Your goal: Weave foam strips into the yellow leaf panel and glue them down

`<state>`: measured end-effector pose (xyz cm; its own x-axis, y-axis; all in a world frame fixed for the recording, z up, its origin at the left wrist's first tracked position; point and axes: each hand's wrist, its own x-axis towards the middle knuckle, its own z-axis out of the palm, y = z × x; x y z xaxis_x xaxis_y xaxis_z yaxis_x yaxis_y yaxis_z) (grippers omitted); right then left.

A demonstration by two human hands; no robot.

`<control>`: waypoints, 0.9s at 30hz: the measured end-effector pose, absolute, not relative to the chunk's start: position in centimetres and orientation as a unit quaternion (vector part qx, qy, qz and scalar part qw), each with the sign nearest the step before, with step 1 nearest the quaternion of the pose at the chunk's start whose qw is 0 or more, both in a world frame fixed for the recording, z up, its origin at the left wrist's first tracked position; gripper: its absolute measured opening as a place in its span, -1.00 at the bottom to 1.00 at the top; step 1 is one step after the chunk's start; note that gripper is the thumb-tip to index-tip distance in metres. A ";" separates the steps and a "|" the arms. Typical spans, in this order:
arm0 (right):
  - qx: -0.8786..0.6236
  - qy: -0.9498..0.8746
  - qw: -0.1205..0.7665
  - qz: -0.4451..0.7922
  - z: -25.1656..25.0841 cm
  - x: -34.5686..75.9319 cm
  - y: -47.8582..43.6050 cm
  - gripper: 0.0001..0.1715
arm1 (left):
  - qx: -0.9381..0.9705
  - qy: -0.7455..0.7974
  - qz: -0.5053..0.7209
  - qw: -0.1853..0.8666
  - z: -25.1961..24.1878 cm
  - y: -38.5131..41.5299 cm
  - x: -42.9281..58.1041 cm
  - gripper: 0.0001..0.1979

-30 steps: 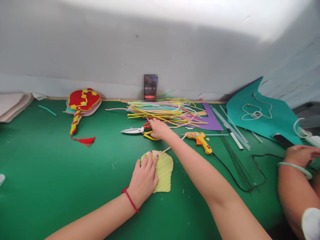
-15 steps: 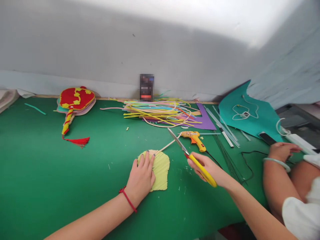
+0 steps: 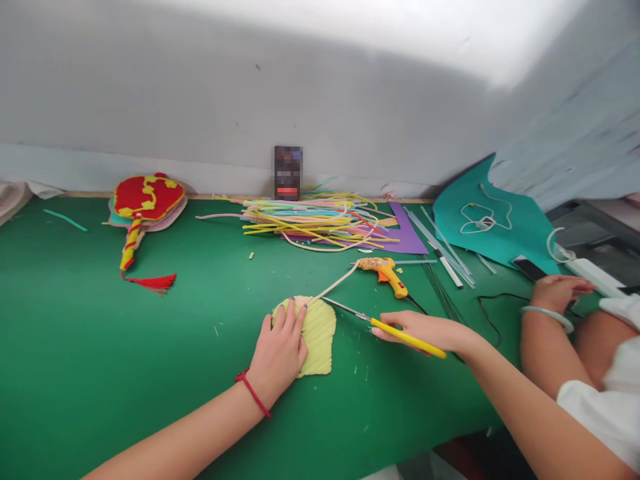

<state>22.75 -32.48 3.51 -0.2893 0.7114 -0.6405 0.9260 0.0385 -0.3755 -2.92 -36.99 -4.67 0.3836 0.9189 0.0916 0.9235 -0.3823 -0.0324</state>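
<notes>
My left hand [image 3: 281,350] lies flat with its fingers stretched over a pale yellow ribbed piece [image 3: 320,333], pressing it to the table. From the piece's top edge a pale pink strip [image 3: 337,283] runs up and right toward a yellow hot glue gun [image 3: 384,272]. Yellow-handled scissors [image 3: 400,335] are in my right hand [image 3: 417,328], fingers closed round the handles. The scissors' tips point left, close to where the strip meets the piece; whether they touch the strip I cannot tell.
A bundle of coloured strips [image 3: 310,223] lies at the back by a propped phone [image 3: 289,173]. At left rests a red and yellow fan [image 3: 149,199] with a tassel. Another person's hand [image 3: 557,293] is at right, near a phone [image 3: 530,269] and teal sheet [image 3: 525,233].
My right hand has swung the scissors down and left, from pointing up beside the glue gun to lying nearly level by the strip's base. My left hand stays on the yellow piece.
</notes>
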 end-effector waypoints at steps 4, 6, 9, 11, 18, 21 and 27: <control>0.548 0.700 0.177 -0.422 3.7 22.3 -30.9 -0.38 | -0.832 -0.552 -0.030 0.042 -4.7 -37.0 -3.0 -0.52; 0.546 0.710 0.179 -0.407 3.4 22.3 -30.4 -0.37 | -0.833 -0.551 -0.032 0.043 -4.8 -37.0 -3.0 -0.52; 0.531 0.727 0.188 -0.392 2.8 22.2 -29.8 -0.36 | -0.835 -0.547 -0.038 0.040 -4.9 -36.9 -3.1 -0.52; 0.528 0.735 0.195 -0.379 2.6 22.0 -29.4 -0.36 | -0.836 -0.546 -0.042 0.037 -4.9 -36.8 -3.1 -0.52; 0.519 0.769 0.207 -0.311 2.9 21.1 -28.9 -0.38 | -0.838 -0.543 -0.044 0.036 -5.0 -36.9 -3.1 -0.51; 0.517 0.777 0.204 -0.295 3.1 20.8 -29.1 -0.38 | -0.839 -0.542 -0.041 0.039 -5.0 -36.9 -3.1 -0.51; 0.517 0.779 0.202 -0.291 2.9 20.7 -29.1 -0.38 | -0.842 -0.535 -0.022 0.058 -5.0 -36.8 -2.9 -0.50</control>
